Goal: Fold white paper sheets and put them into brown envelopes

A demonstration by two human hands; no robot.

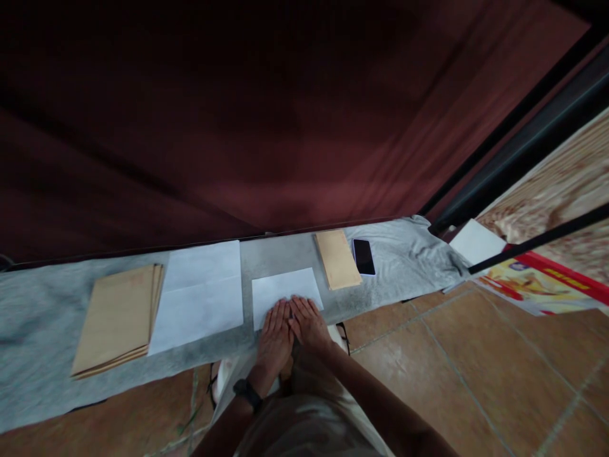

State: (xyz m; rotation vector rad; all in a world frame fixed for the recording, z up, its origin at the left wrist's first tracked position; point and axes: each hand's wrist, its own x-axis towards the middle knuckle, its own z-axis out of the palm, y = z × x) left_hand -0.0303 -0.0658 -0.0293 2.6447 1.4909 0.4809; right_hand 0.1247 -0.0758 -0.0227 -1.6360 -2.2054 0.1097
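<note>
A folded sheet of white paper (280,289) lies on the grey cloth in front of me. My left hand (276,330) rests flat on its near edge, fingers stretched out. Beside it, thumbs close together, my right hand (307,320) also presses flat on the paper with fingers extended. Left of these is a larger white sheet (202,295) with a faint crease across it. Farther left sits a stack of brown envelopes (117,317). To the right of the paper lie smaller brown envelopes (339,260), with a dark-screened phone (364,257) next to them.
The long narrow bench is covered by a grey cloth (399,254), wrinkled at its right end. A dark red curtain (285,158) hangs behind it. On the right stand black poles (523,146), a white box (477,241) and a red-yellow printed package (542,282). Tiles (428,368) cover the floor.
</note>
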